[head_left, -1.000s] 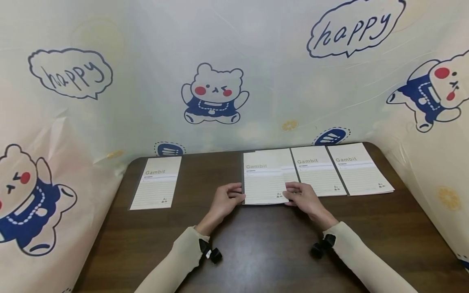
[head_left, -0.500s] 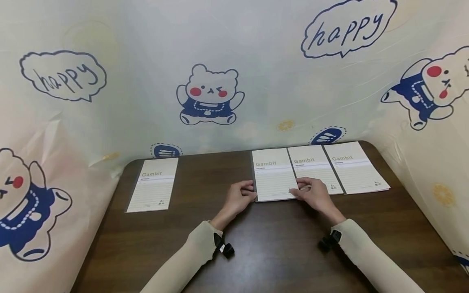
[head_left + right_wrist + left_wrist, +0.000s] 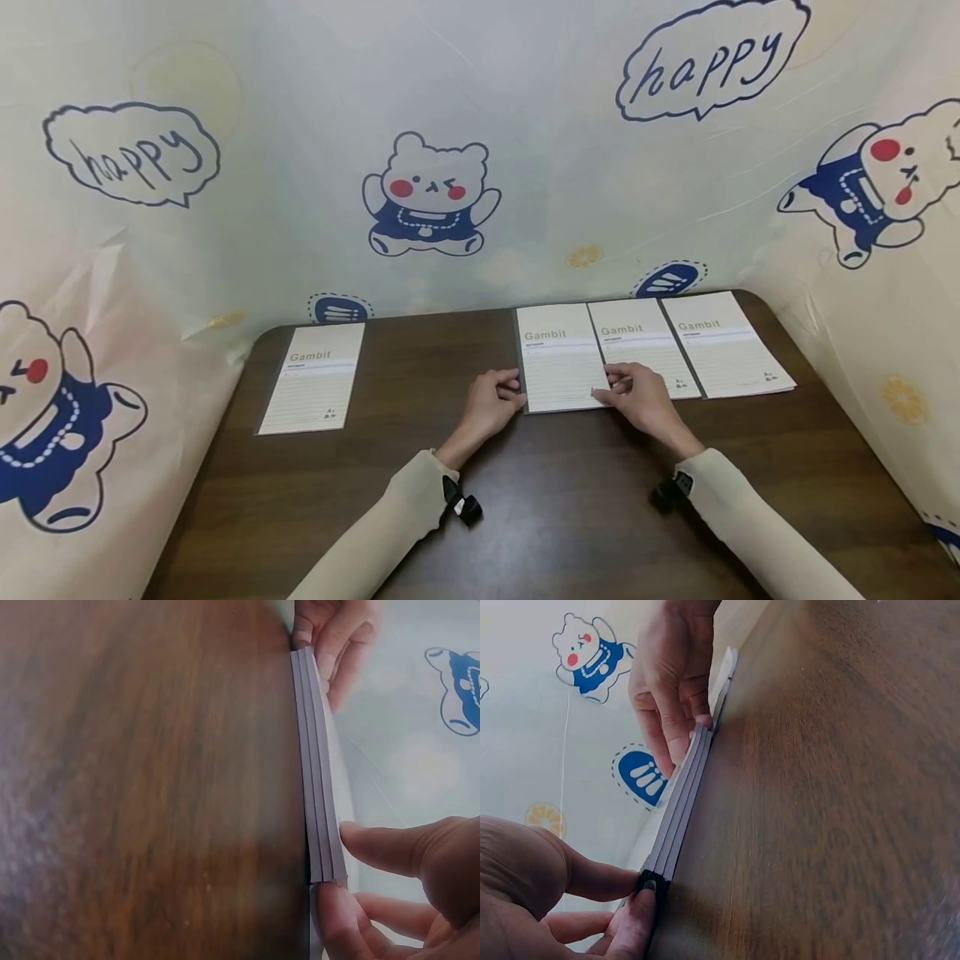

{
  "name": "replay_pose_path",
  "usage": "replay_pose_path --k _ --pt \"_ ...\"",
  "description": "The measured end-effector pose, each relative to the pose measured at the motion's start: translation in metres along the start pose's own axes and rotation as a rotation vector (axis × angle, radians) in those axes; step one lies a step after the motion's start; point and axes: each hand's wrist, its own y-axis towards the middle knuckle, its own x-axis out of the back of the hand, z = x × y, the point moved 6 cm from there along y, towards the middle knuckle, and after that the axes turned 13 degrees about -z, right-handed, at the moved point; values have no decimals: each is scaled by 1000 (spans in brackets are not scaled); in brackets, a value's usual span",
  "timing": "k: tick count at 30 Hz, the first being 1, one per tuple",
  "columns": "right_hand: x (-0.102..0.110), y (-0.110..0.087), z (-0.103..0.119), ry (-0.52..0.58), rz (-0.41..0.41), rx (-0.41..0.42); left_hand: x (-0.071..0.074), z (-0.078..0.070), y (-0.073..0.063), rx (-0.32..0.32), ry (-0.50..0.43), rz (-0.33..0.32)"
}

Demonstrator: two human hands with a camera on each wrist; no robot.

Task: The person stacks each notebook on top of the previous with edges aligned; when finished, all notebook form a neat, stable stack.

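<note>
A stack of white "Gambit" notebooks [image 3: 558,371] lies flat at the far side of the table, its dark spine to the left. My left hand [image 3: 491,404] holds the stack's near left corner; in the left wrist view its thumb and fingers close on the dark spine end. At the near right corner, my right hand [image 3: 637,396] grips the stack, thumb on the top cover and a finger at the edge in the right wrist view. Several page blocks [image 3: 315,765] show as even layers there. Another notebook [image 3: 626,321] adjoins the stack, partly behind the right hand.
Further right lies one more white notebook pile [image 3: 720,350]. A lone notebook [image 3: 315,375] sits at the far left of the brown wooden table [image 3: 555,517]. A printed curtain [image 3: 540,192] hangs right behind the table's back edge.
Over the last second both hands have shifted the upper notebooks right and away, onto those that stuck out beneath. The edges now line up. Since half a second ago, almost nothing has moved.
</note>
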Motion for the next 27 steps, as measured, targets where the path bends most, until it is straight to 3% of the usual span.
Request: replay_pose_path --k 8,15,19,22,27 --pt "-2 -4 6 -13 -23 33 3 0 -2 4 -16 9" --pt "-4 -7 29 -123 -54 182 14 3 -5 0 8 94" --pt "-12 -6 50 -133 -71 271 38 5 -9 -15 81 131" --pt "-23 -5 71 -104 -67 353 65 5 -11 -60 137 118" --pt "-55 -11 112 -74 4 499 121 11 -15 -186 270 3"
